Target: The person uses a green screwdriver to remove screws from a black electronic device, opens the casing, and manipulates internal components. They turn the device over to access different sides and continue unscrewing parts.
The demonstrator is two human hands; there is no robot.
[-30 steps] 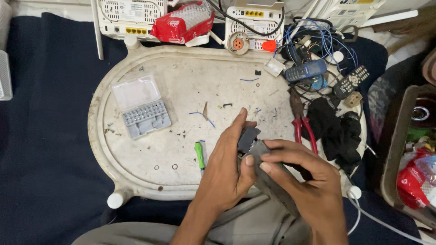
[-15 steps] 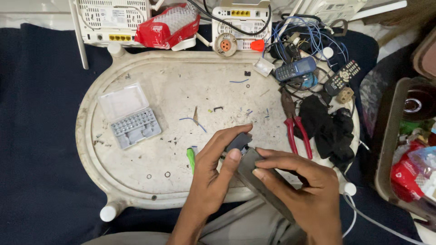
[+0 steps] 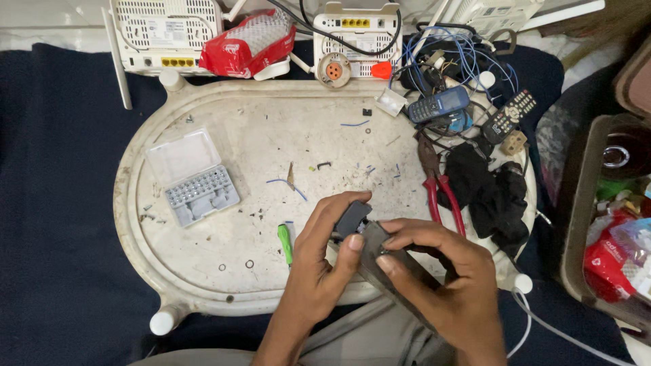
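Partly hidden: dark device (image 3: 366, 238) between left hand (image 3: 319, 271); right hand (image 3: 441, 285).

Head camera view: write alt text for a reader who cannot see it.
Two hands, left hand and right hand, hold a dark grey device over a dirty white oval tray. On the tray lie an open bit case, a green screwdriver and red-handled pliers.
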